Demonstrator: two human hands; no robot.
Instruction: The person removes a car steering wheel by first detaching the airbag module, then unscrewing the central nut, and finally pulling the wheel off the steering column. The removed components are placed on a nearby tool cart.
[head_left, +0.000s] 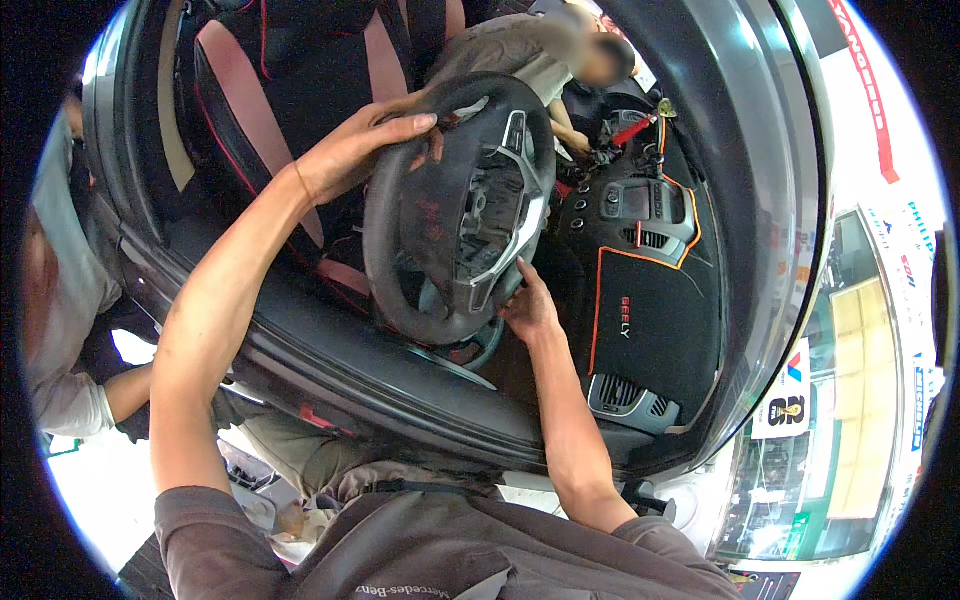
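Observation:
A black steering wheel with silver trim and openings in its hub fills the middle of the head view. My left hand grips its upper left rim, the thumb lying along the outside. At the lower right, my right hand is closed around the wheel's edge near the silver trim, its fingertips partly hidden behind it. The wheel is tilted, and whether it is fixed to a column cannot be seen.
Red-and-black seats lie at the upper left, and the door sill runs beneath my arms. An orange-edged dashboard cover is to the right. Another person leans in from the far side; a co-worker stands at left.

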